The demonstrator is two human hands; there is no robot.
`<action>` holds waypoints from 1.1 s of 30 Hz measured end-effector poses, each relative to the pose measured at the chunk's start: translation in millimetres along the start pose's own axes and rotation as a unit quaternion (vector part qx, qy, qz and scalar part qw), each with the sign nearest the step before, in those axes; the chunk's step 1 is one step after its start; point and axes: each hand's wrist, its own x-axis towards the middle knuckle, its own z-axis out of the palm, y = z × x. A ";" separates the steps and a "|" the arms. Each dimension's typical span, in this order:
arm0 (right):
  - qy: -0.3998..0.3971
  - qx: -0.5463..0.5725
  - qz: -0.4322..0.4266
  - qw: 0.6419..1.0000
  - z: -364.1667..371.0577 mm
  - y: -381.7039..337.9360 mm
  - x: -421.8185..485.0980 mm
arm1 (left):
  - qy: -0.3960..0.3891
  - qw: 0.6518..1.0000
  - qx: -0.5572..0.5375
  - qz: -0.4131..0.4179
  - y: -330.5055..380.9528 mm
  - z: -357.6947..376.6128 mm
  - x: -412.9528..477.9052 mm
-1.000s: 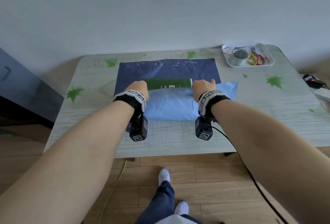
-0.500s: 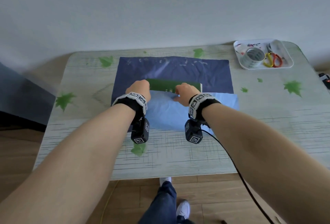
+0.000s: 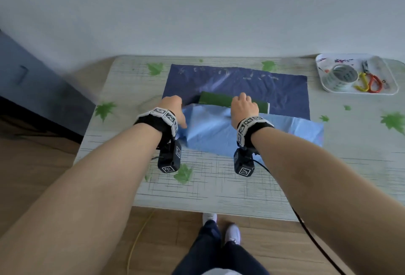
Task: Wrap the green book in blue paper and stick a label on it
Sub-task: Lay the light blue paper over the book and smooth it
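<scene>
Both left hand point(image 3: 173, 110) and right hand point(image 3: 244, 108) meet the paper point(image 3: 214, 131) flap over the book point(image 3: 215, 99), with their grip hidden: pull taut, crease squarely.

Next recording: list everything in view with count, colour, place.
table: 1, pale with green leaf prints, centre
blue paper: 1 sheet, dark, lighter underside, on table, near part folded over book
green book: 1, on paper, partly under fold
tray: 1, white, table's far right corner
tape roll: 1, pale, in tray
scissors: 1 pair, yellow and red handles, in tray
cabinet: 1, dark, left of table
yellow cable: 1, on floor
black cable: 1, from right wrist
wrist bands: 2, black and white, on wrists
legs: 2, dark trousers, white shoes, below table
left grip: 1, bare, holds fold's left end
right grip: 1, bare, fingers curled on fold's edge over book
</scene>
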 end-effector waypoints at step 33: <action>-0.069 0.036 0.194 0.978 9.6 58.4 53.3 | 0.079 0.915 -0.379 -0.111 73.5 30.5 72.7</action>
